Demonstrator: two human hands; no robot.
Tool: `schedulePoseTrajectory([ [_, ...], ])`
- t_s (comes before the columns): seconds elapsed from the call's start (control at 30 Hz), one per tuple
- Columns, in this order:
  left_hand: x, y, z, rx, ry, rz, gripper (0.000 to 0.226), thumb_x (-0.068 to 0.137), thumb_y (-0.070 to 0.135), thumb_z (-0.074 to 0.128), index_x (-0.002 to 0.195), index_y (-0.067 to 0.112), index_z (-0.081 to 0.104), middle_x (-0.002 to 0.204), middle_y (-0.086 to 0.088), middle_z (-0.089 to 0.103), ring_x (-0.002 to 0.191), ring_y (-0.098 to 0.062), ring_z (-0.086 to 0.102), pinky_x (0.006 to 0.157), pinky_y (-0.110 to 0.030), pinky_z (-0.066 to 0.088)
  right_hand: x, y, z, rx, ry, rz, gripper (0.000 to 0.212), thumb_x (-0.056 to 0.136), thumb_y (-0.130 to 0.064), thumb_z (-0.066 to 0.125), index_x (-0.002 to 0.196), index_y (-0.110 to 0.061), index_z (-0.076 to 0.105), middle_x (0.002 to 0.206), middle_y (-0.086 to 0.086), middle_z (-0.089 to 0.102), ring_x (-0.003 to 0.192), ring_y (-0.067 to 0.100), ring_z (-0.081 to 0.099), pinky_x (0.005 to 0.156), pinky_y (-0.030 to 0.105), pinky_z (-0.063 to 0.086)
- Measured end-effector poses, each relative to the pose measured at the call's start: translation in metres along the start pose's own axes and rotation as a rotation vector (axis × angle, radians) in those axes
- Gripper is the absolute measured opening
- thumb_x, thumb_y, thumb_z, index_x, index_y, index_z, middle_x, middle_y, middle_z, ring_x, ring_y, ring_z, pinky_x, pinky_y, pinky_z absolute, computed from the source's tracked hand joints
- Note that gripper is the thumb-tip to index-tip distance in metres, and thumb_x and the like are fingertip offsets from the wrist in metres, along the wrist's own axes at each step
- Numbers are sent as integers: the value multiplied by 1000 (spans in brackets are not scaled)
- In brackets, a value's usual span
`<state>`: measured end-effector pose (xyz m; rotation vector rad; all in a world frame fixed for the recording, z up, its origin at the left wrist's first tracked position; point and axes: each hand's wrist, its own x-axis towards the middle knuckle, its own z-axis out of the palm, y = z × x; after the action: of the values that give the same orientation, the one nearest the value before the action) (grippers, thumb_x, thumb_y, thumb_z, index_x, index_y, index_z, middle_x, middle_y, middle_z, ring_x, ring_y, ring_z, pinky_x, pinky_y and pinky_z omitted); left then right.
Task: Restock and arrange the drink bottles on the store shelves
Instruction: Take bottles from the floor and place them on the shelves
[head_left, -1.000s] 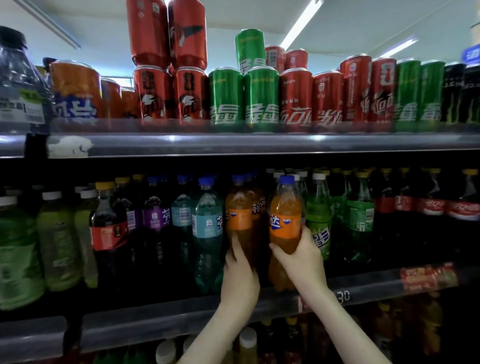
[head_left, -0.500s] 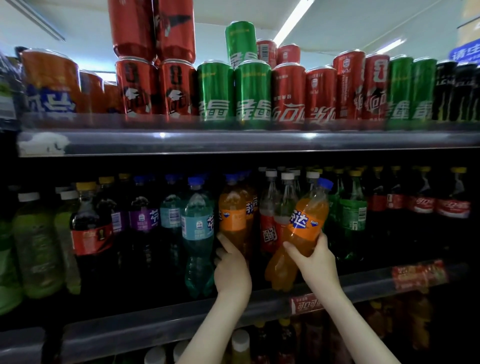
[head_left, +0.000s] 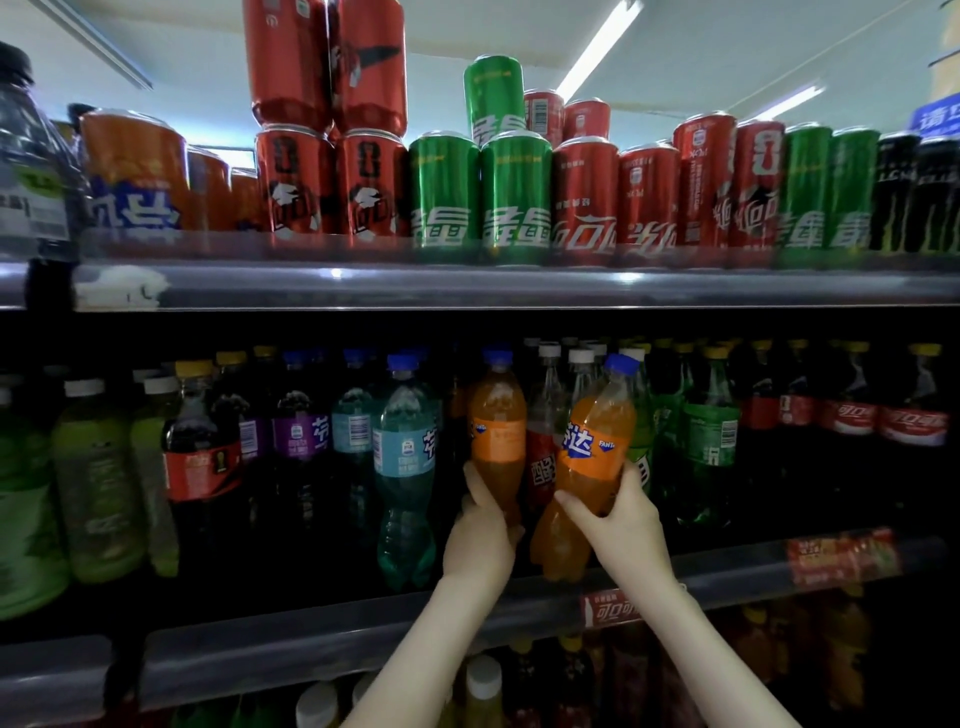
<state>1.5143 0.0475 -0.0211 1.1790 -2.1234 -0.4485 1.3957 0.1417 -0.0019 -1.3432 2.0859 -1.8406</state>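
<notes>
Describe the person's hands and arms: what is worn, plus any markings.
The left hand and the right hand are bare, with no gloves, rings or watch visible. Both forearms are uncovered down to the bottom edge of the picture, with no sleeve or cuff in view. No markings can be made out.

Two orange bottles (head_left: 497, 431) (head_left: 589, 462) in hands (head_left: 480, 540) (head_left: 626, 527)

Cans (head_left: 514, 197) line the upper shelf (head_left: 467, 291); drink bottles (head_left: 405, 467) crowd the middle shelf (head_left: 311, 644).
</notes>
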Motion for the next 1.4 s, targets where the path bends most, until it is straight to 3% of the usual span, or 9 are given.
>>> schedulePoseTrajectory([
  [0.2, 3, -1, -3, -73, -88, 35, 100, 93, 26, 58, 146, 20, -27, 141, -13, 45, 116, -23, 56, 97, -39, 48, 1, -2, -1, -1, -16, -6, 68, 77, -42, 76, 131, -22, 39, 108, -5, 57, 100, 16, 58, 87, 34, 52],
  [0.53, -15, -1, -1, 220, 187, 14, 110, 94, 33, 55, 121, 26, -51, 129, -12, 46, 109, -26, 57, 82, -34, 49, -2, -2, 1, -41, -28, -26, 72, 77, -37, 77, 135, -22, 37, 118, -2, 57, 106, 17, 57, 89, 32, 48],
  [0.87, -13, -7, -4, 139, 226, 25, 109, 94, 32, 57, 132, 26, -45, 124, -13, 50, 104, -27, 60, 79, -36, 51, 7, -21, 31, -201, -123, -117, 75, 82, -31, 74, 141, -14, 30, 134, 7, 52, 122, 26, 53, 97, 37, 45],
  [1.0, -8, -11, -3, 233, 226, 10, 112, 93, 37, 57, 122, 23, -50, 121, -10, 52, 100, -23, 62, 77, -30, 50, 3, -18, 48, -348, -122, -161, 91, 86, -23, 70, 152, -16, 8, 149, 7, 34, 129, 24, 47, 101, 35, 41],
  [1.17, -10, -11, -7, 236, 183, 5, 105, 97, 21, 49, 121, 24, -53, 122, -11, 51, 99, -23, 62, 80, -32, 50, 8, -19, 61, -591, -14, -198, 94, 88, -30, 66, 152, -13, -1, 139, 6, 41, 121, 18, 50, 86, 27, 48],
  [1.23, -20, -10, -10, 275, 199, 27, 94, 97, 15, 45, 136, 18, -41, 122, -10, 51, 99, -22, 62, 78, -31, 50, 10, -18, 63, -614, 6, -203, 93, 89, -30, 65, 152, -11, -1, 136, 7, 44, 121, 18, 49, 86, 27, 48],
  [1.3, -34, -11, -18, 285, 305, 154, 87, 89, 14, 60, 152, 11, 0, 117, -10, 57, 96, -22, 63, 70, -29, 52, 9, -15, 63, -578, 3, -215, 91, 91, -30, 62, 153, -12, -3, 134, 8, 46, 120, 20, 50, 87, 29, 48],
  [1.37, -46, -19, -30, 265, 538, 331, 74, 76, 9, 74, 141, 4, 41, 108, -14, 58, 91, -26, 59, 66, -31, 54, 5, -9, 62, -505, 4, -243, 90, 92, -26, 60, 153, -14, -5, 136, 9, 46, 121, 22, 50, 89, 32, 49],
  [1.4, -48, -27, -33, 264, 671, 378, 68, 74, 7, 74, 136, 2, 46, 108, -18, 55, 93, -29, 54, 70, -35, 54, 3, -7, 62, -482, 9, -268, 90, 92, -24, 61, 153, -15, -5, 137, 9, 45, 121, 23, 50, 90, 33, 49],
])
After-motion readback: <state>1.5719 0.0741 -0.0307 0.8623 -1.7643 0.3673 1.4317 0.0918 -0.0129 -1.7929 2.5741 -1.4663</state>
